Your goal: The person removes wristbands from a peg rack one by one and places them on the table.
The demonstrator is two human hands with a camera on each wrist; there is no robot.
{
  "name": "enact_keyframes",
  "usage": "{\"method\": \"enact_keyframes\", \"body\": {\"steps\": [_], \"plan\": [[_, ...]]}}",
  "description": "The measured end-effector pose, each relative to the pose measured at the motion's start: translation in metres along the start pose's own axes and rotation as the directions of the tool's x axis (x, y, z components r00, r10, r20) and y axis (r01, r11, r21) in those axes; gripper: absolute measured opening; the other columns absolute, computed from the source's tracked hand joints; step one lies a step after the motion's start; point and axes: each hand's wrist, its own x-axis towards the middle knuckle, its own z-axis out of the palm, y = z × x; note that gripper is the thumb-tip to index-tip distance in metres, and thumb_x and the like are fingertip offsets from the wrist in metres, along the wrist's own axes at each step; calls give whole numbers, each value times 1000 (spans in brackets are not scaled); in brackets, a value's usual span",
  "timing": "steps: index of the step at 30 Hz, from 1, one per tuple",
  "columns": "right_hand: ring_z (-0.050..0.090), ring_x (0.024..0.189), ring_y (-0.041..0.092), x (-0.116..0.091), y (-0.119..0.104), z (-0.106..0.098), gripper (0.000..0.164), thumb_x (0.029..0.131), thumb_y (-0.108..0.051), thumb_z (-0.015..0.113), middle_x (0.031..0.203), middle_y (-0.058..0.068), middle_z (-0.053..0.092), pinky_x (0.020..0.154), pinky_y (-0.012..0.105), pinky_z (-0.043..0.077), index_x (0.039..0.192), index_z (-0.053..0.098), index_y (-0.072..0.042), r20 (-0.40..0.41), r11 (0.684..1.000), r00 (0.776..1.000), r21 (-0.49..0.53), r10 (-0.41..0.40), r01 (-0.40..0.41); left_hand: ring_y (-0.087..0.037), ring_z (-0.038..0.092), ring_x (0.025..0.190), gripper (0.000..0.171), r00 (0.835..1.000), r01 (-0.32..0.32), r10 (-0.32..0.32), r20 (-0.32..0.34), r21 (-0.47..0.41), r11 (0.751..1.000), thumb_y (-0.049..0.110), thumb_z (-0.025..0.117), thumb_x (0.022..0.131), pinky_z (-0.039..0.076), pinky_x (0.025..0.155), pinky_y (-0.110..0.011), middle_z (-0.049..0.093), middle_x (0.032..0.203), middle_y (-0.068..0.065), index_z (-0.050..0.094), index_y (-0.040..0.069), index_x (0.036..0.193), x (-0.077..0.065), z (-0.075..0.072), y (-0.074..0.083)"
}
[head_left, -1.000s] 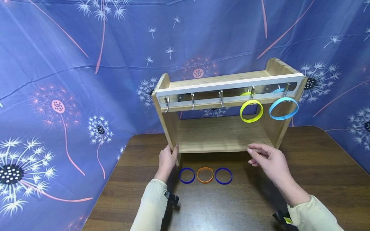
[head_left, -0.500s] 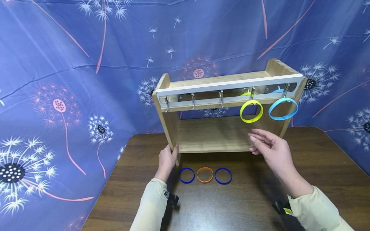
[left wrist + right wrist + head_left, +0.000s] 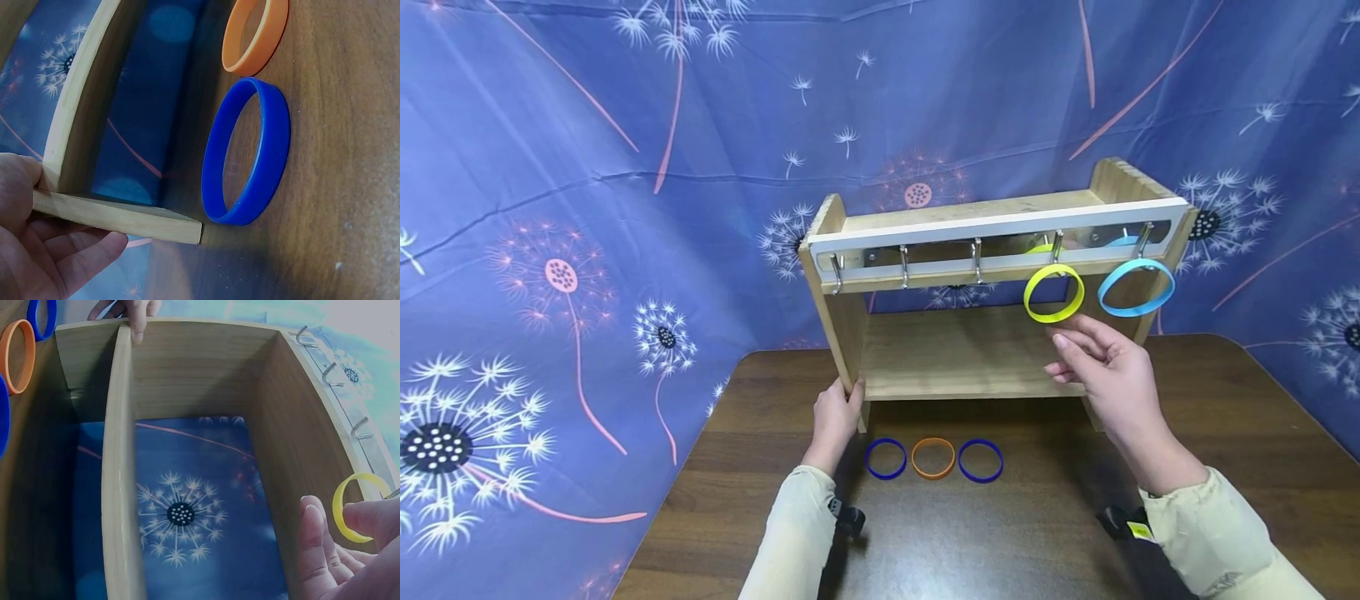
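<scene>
My left hand grips the lower left side of a wooden shelf, thumb in front and fingers behind the panel, as the left wrist view shows. My right hand is raised just under a yellow wristband that hangs on a metal hook. Its fingers are loosely bent, with the upper fingertips at the band's lower edge; whether they touch it is unclear. A light blue wristband hangs on the rightmost hook. On the table before the shelf lie an orange wristband between two dark blue wristbands.
Three bare hooks stick out from the white-edged rail left of the yellow wristband. A brown wooden table carries the shelf. Behind it hangs a blue cloth with a dandelion print.
My right hand has risen from the shelf's lower board to just below the yellow wristband. The left hand keeps its hold, and the wristbands stay where they were.
</scene>
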Motion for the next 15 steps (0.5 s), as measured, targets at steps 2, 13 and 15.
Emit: {"method": "enact_keyframes", "body": {"steps": [2, 13, 15], "plan": [[70, 66, 15, 1, 0, 0, 47, 93, -9, 66, 100, -7, 73, 63, 23, 54, 135, 50, 5, 10, 999, 1000, 37, 0, 0, -37, 62, 68, 29, 1000, 1, -1, -1, 0, 1000, 33, 58, 96, 48, 66, -50, 60, 62, -6, 62, 11, 79, 0, 1, 0], [70, 65, 15, 3, -5, 1, 35, 92, -9, 66, 97, -2, 74, 62, 25, 55, 126, 58, -1, -8, 998, 1000, 58, -21, 21, -35, 61, 65, 28, 1000, 0, 0, -2, -6, 1000, 33, 59, 95, 48, 64, -50, 59, 62, -5, 64, 10, 81, -1, 2, -1], [70, 65, 15, 2, -6, 2, 31, 92, -8, 66, 96, -1, 74, 61, 25, 55, 122, 59, -1, -15, 996, 999, 76, -34, 36, -37, 63, 67, 28, 1000, 4, -4, -2, -2, 1000, 34, 58, 95, 48, 65, -51, 61, 63, -7, 64, 9, 82, 0, 2, -1]]}}
